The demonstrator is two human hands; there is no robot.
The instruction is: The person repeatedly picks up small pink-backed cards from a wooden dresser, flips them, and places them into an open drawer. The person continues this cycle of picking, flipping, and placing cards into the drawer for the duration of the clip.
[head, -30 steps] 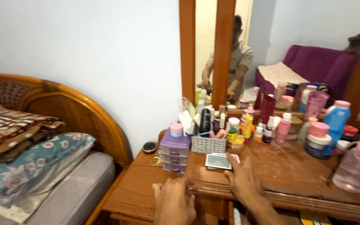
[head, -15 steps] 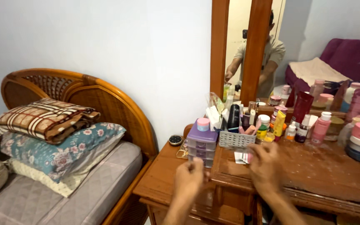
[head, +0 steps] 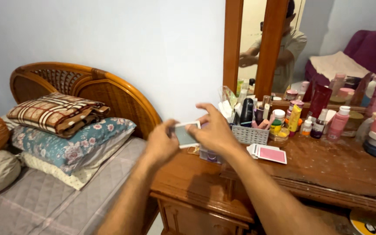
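To your left lies the bed, with pillows stacked at its headboard. Your left hand and right hand both pinch a small card, fingers closed on its edges, raised above the dresser. Just right of it sit a white basket and more cards; bottles crowd the mirror.

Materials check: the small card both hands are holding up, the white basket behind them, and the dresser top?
Card: looks like thin coated paper or plastic, pale glossy face, white border; which one is unclear. Left hand and right hand pinch its edges. White basket: likely moulded plastic, lattice wall. Dresser top: varnished brown wood, scuffed and dusty.
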